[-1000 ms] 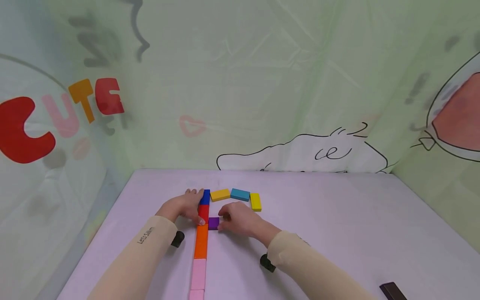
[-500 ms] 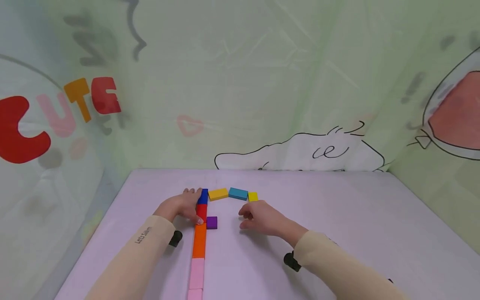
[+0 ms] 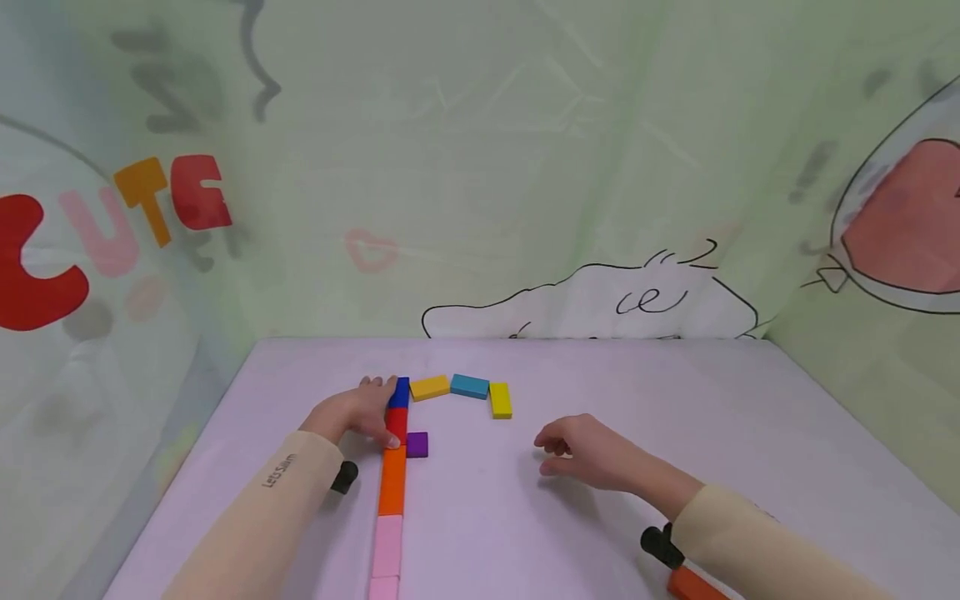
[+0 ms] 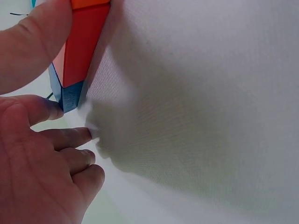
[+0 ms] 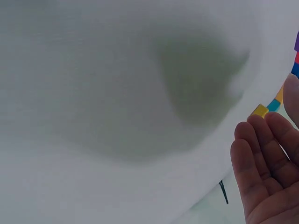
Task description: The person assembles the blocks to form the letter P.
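My left hand (image 3: 351,415) rests along a straight row of coloured blocks, its thumb on the red block (image 3: 397,423) and its index finger at the blue block (image 3: 402,392). The left wrist view shows the thumb over the red block (image 4: 84,44) and the index fingertip touching the blue end. An orange block (image 3: 392,483) and pink blocks (image 3: 387,546) continue the row toward me. Against its right side lies a purple block (image 3: 417,445). My right hand (image 3: 592,452) hovers above the table to the right, fingers loosely bent, holding nothing.
From the blue block, a yellow-orange block (image 3: 430,387), a teal block (image 3: 469,386) and a yellow block (image 3: 500,401) curve rightward. Partly behind the right sleeve lies an orange-red block (image 3: 693,586). Printed cloth walls (image 3: 480,167) enclose the table (image 3: 637,383).
My right hand has let go of the purple block and moved right, away from the row. The purple block stays beside the row. My left hand keeps its place on the blocks.
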The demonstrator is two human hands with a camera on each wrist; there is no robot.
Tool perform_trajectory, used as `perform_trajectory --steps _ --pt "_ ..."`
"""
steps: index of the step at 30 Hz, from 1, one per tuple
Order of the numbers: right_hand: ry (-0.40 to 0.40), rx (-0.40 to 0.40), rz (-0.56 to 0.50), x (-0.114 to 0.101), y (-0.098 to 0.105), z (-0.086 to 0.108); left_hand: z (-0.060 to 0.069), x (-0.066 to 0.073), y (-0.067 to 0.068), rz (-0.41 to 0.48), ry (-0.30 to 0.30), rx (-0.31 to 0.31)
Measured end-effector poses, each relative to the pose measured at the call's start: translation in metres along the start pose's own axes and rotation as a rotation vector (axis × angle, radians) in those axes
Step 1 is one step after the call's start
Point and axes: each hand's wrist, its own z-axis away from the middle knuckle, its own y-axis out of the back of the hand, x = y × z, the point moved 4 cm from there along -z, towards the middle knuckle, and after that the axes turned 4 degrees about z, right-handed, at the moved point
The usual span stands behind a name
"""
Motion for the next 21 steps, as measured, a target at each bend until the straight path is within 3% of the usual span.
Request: perform_trajectory --steps 9,21 --pt "0.077 0.036 -0.009 0.032 0.009 0.047 0.001 0.000 0.000 -0.011 -0.002 -0.005" --pt "-0.065 0.128 0.041 0.087 0.022 0.110 0.000 0.000 0.002 -0.024 -0.008 -0.010"
